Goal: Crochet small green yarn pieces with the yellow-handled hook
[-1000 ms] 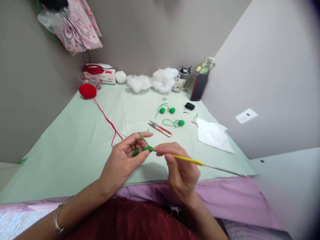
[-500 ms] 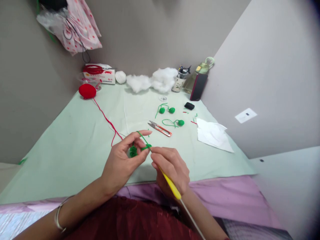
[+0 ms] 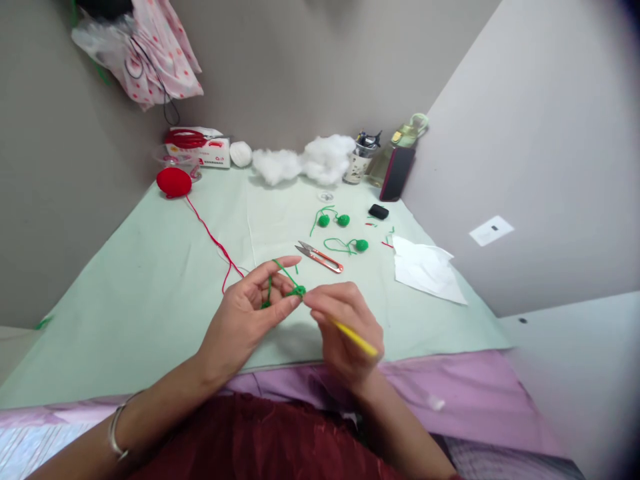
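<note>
Between thumb and fingers my left hand (image 3: 245,307) pinches a small green crochet piece (image 3: 299,291); a strand of green yarn (image 3: 285,269) runs over its raised index finger. My right hand (image 3: 347,327) grips a yellow-handled hook (image 3: 356,339), its tip at the green piece and hidden by the fingertips. More green yarn hangs behind my left fingers. Just beyond the hands lie orange-handled thread snips (image 3: 321,257). Small green balls (image 3: 343,220) with yarn tails lie farther back.
A red yarn ball (image 3: 174,182) sits back left near a box (image 3: 216,155). White stuffing (image 3: 327,160), a pen cup (image 3: 356,167), a phone (image 3: 397,175) and a bottle (image 3: 404,137) line the back. White paper (image 3: 426,268) lies at right.
The hook's handle has swung up and to the right, lying flatter, and my right hand has turned with it. My left hand has shifted slightly around the green piece.
</note>
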`<state>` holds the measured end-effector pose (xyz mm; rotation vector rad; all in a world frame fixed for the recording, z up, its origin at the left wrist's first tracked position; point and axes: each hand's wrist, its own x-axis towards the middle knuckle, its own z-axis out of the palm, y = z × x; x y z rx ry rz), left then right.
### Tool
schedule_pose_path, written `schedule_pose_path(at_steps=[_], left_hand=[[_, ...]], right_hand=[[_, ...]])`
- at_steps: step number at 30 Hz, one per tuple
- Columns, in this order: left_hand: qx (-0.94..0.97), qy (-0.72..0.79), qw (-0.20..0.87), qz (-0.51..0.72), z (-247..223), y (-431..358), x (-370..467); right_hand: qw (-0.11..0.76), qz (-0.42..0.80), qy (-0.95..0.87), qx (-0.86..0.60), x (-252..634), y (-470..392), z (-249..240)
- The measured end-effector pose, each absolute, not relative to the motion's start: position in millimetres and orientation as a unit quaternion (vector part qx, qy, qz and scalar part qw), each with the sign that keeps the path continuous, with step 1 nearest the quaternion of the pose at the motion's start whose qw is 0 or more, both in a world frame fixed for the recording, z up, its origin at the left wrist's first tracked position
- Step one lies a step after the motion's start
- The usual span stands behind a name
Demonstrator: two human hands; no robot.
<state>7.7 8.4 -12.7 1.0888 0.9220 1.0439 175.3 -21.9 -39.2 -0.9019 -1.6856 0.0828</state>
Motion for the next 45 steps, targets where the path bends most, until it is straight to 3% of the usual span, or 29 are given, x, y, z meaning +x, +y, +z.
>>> schedule_pose_path(at_steps=[3, 5, 9, 13, 22, 27, 31, 39, 43, 45], left_hand=[[0.415, 0.377, 0.713, 0.421, -13, 9, 8], [0.358, 0.364, 0.765, 0.393, -12, 10, 7], [0.311, 0.350, 0.793, 0.390, -8, 14, 4], [0.361, 0.350, 0.769, 0.395, -9, 11, 6], [0.388, 0.333, 0.747, 0.426, -13, 8, 10], [0.343, 0.317, 0.809, 0.358, -8, 13, 2], [0.360, 0.298, 0.795, 0.386, -10, 11, 5], [0.424, 0.359, 0.699, 0.451, -18, 5, 17], [0.352, 0.350, 0.743, 0.450, -16, 8, 15], [0.313, 0.341, 0.779, 0.422, -13, 11, 14]], right_hand=[[0.522, -0.075, -0.754, -0.392, 172, -26, -45], [0.538, -0.072, -0.744, -0.390, 171, -29, -46], [0.645, 0.132, -0.638, -0.400, 174, -26, -38], [0.675, 0.291, -0.559, -0.383, 174, -19, -33], [0.675, 0.293, -0.564, -0.375, 170, -19, -32], [0.701, 0.428, -0.454, -0.347, 179, -13, -29], [0.690, 0.487, -0.418, -0.334, 180, -10, -28], [0.647, 0.196, -0.621, -0.397, 167, -21, -38], [0.599, 0.019, -0.690, -0.405, 167, -23, -40], [0.619, 0.037, -0.673, -0.403, 169, -22, -37]])
